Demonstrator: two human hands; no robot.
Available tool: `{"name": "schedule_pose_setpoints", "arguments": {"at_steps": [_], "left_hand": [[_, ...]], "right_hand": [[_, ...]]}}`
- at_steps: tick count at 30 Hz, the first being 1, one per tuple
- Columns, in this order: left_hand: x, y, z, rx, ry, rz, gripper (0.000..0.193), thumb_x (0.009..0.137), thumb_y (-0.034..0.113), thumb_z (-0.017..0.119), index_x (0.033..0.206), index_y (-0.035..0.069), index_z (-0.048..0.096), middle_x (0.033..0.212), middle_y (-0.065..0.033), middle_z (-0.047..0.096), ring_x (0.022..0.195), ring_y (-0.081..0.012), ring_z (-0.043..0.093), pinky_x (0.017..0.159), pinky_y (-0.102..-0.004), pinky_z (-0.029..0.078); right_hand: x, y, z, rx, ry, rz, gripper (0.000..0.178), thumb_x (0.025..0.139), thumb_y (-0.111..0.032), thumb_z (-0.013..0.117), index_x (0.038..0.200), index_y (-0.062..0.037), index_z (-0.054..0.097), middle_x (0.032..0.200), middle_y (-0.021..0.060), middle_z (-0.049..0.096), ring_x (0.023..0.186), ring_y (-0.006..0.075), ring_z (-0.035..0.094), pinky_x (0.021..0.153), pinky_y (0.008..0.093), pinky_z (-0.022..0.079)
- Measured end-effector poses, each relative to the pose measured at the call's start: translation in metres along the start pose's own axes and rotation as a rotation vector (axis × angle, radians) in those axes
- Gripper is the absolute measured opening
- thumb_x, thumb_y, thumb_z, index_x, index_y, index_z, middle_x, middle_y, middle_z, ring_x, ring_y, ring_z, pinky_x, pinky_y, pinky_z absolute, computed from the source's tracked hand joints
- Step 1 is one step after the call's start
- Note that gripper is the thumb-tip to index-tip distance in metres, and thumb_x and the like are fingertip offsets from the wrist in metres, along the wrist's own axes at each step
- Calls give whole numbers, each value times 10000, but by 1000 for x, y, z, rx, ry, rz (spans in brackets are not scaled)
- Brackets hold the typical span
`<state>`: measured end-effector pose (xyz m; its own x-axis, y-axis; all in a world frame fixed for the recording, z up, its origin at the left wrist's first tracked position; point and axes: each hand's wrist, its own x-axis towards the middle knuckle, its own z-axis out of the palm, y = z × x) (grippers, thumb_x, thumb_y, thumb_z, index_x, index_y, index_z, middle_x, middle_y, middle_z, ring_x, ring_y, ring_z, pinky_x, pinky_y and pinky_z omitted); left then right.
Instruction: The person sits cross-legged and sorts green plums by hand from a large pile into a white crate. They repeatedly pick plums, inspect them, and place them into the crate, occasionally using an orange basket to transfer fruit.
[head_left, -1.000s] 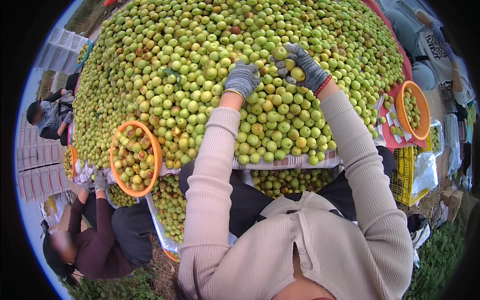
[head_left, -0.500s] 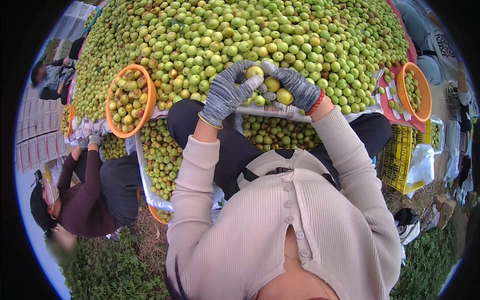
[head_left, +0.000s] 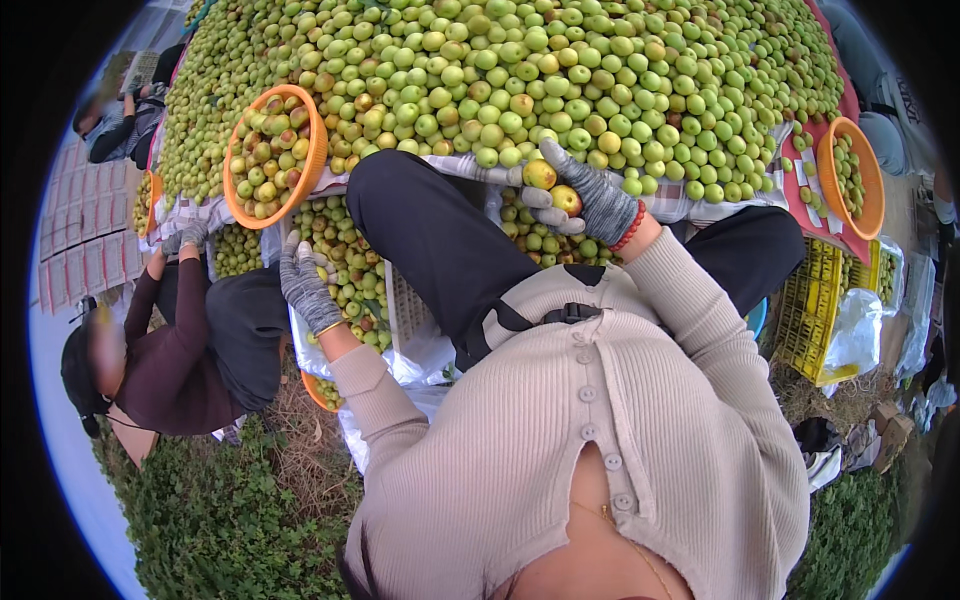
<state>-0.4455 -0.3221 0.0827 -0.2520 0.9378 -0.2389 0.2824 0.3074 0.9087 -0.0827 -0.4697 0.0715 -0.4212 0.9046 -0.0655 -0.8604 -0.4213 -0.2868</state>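
My right hand [head_left: 595, 200], in a grey knit glove, is closed round two yellowish jujubes, the upper jujube [head_left: 539, 174] by the thumb and the lower jujube [head_left: 566, 201] browner. It is over the near edge of a large heap of green jujubes [head_left: 520, 75]. My left hand [head_left: 308, 287], gloved alike, is down at the left over a lined crate of jujubes [head_left: 355, 285]. Its fingers are stretched out and apart, with jujubes right beside them; part of the palm side is hidden.
An orange basket [head_left: 318, 150] of browner jujubes leans at the heap's left edge. Another orange basket [head_left: 877, 190] stands at the right, above a yellow crate [head_left: 808, 315]. More jujubes [head_left: 530, 235] lie below my right hand. A co-worker [head_left: 185, 350] sits close on the left.
My left hand has left my right hand and moved down and left to the lined crate. My right hand still holds jujubes, slightly lower and farther right. The view has shifted somewhat.
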Motion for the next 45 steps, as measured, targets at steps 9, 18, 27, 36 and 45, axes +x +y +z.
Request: {"name": "schedule_pose_setpoints", "arguments": {"at_steps": [9,18,27,36,45], "left_hand": [[-142,28,133,361,-586,945,376,788,241,770,1057,7,650,973,-147,645,883,-276,644,794,-347,513],[-12,-36,-13,182,89,116,222,909,212,651,1058,51,612,878,-61,616,626,-120,563,547,-265,484],[-43,-5,57,-11,-190,350,192,898,91,627,1078,37,664,971,-47,686,729,-165,615,584,-250,505],[-95,-1,216,365,-932,969,174,857,143,648,1019,89,688,1002,-114,656,950,-283,622,860,-375,501],[-18,37,317,920,-582,1234,496,875,233,585,1361,222,487,1316,-46,541,1081,-254,594,910,-418,492]], "right_hand": [[1,27,33,-982,487,-20,532,989,-502,421,1209,-40,566,682,39,583,492,80,537,405,180,408],[-25,16,-52,-465,466,106,383,948,-310,565,1174,-2,585,918,34,632,730,100,587,526,204,454],[-66,41,-102,-1564,699,138,336,896,-186,634,1206,-60,605,1162,116,601,1123,234,549,1007,333,411],[-74,4,-52,-1180,701,-209,257,944,-106,545,1171,-13,622,1135,70,646,1055,160,594,969,296,450],[32,-90,-69,-1456,845,-402,472,911,-91,580,1371,-85,476,1333,142,539,1205,227,550,998,337,457]]}}
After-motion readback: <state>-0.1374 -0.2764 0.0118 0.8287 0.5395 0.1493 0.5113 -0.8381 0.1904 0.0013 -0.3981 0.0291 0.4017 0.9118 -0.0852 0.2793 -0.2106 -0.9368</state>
